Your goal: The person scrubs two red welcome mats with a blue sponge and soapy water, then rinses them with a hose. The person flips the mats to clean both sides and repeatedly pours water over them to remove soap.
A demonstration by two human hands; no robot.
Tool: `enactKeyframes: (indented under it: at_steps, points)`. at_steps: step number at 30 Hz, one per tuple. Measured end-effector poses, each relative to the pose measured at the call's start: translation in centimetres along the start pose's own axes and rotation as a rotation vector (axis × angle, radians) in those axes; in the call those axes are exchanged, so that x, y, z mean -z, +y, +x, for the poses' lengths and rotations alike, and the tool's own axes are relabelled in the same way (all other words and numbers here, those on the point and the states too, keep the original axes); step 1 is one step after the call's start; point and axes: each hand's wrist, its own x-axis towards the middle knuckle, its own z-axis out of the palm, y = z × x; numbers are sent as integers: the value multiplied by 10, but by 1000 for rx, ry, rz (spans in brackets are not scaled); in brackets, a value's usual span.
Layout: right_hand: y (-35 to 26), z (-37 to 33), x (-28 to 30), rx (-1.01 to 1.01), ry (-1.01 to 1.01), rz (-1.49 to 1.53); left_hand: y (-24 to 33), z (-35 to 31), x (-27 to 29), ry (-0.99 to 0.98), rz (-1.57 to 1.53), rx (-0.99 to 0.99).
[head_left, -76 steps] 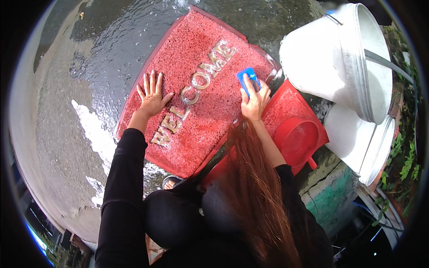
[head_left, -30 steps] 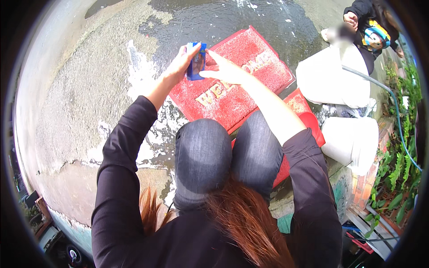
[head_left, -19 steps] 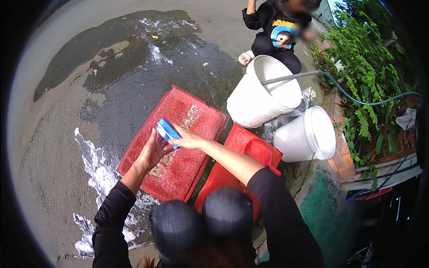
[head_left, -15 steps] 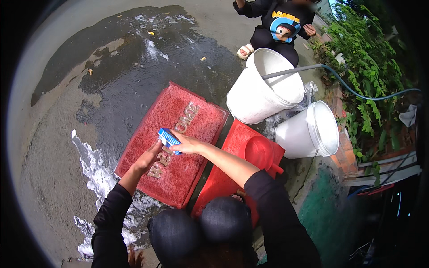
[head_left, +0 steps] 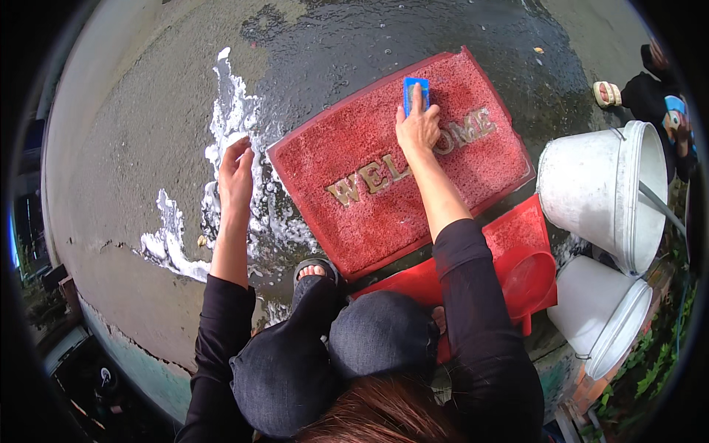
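A red doormat [head_left: 369,235] with raised pale lettering lies on the wet ground before me. Near its far edge, my right hand [head_left: 419,133] holds a small blue scrub brush [head_left: 408,94] against the pile, the index finger stretched along its top. The brush's underside is hidden. My left hand [head_left: 235,177] hangs to the left of the mat, over white suds, holding nothing, its fingers loosely bent and apart.
A red dipper [head_left: 526,279] rests on a second red mat [head_left: 511,230] at my right. Beyond are a large white bucket [head_left: 583,177] holding a grey pipe and a smaller one [head_left: 587,303]. Foam [head_left: 173,240] spreads leftward. Another person [head_left: 646,100] crouches at far right.
My hands have parted: the left moved off the mat to the left, while the right took the brush to the mat's far part. The view has turned leftward.
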Motion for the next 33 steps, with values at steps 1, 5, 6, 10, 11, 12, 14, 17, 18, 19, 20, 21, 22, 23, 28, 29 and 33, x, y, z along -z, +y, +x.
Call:
enactKeyframes:
  at_steps: [1,5,6,10,11,12,14,17,18,19,20,21,22,23,28,29,33]
  points:
    - [-23,-38,-31,316,41,-83,-8,-4,1,22,1,11]
    - [-71,-137,-58,767,-286,-1,-5,-23,-14,18,77,20]
    - [-58,-116,-60,877,-246,7,-2,-24,-20,15,102,24]
    - [37,34,-4,528,-82,-62,3,-32,-29,-2,121,-71]
    - [67,64,16,380,-71,-137,6,-32,-31,7,110,-6]
    - [86,80,22,333,-4,-212,9,-36,-26,28,111,20]
    - [75,83,21,165,-24,-195,5,-42,-12,17,164,63]
    - [-7,32,-15,112,-28,-109,5,-49,-9,32,35,59]
    - [-35,-10,-29,296,-89,-94,7,-48,-12,28,10,51]
    - [-65,-61,-41,450,-182,-74,18,-49,-15,45,25,53]
    - [-88,-107,-53,603,-275,-56,21,-48,-19,41,3,30]
    - [-98,-144,-71,727,-386,15,22,-41,-25,27,-24,4]
    - [-97,-160,-70,880,-409,-28,20,-38,-29,34,-24,-6]
    - [-98,-165,-70,1028,-428,-74,21,-38,-32,26,28,-20]
    - [-24,2,-29,582,-169,-88,-3,-33,-28,30,85,-26]
    - [8,38,-12,394,-184,-73,-11,-34,-22,46,83,0]
    - [80,75,18,96,25,-149,-12,-36,-12,88,61,135]
